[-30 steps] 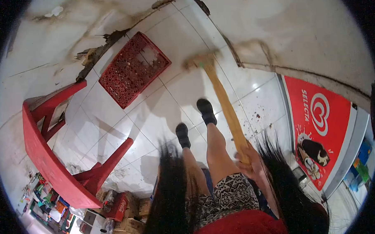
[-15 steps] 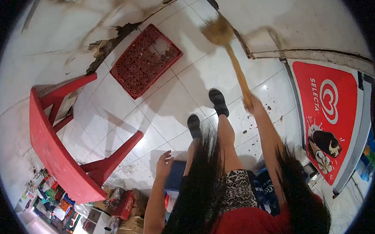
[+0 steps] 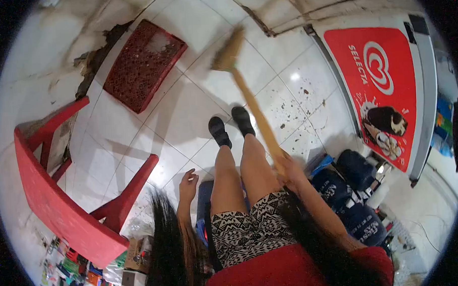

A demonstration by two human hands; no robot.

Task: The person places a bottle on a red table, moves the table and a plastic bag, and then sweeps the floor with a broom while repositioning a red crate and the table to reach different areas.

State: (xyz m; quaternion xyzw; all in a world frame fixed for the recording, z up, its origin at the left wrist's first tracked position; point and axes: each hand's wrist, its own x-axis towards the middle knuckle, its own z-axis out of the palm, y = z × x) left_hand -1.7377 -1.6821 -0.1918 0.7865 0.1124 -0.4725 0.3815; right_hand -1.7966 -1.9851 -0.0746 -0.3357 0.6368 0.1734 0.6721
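My right hand (image 3: 289,170) is wrapped around the handle of a tan straw broom (image 3: 251,99). Its fan-shaped head points away from me, over the white tiles beyond my black slippers. My left hand (image 3: 188,183) hangs beside my left leg, fingers loosely bent and apart, holding nothing. To the left, a red plastic table (image 3: 64,199) lies tipped over with its legs pointing inward. A red plastic crate (image 3: 143,68) sits on the floor near the wall. Dark bits of dirt (image 3: 305,92) are scattered on the tiles right of the broom.
A freezer with a red Selecta panel (image 3: 378,87) stands at the right. Dark blue gas cylinders (image 3: 331,185) are close by my right arm. Behind the table are boxes (image 3: 137,252) and mixed goods. The wall base (image 3: 95,64) at the far left is broken and crumbling.
My right hand has drawn the broom back toward me, its head swinging left, away from the wall corner. The view has shifted, and my feet now stand closer together. My left hand stays free.
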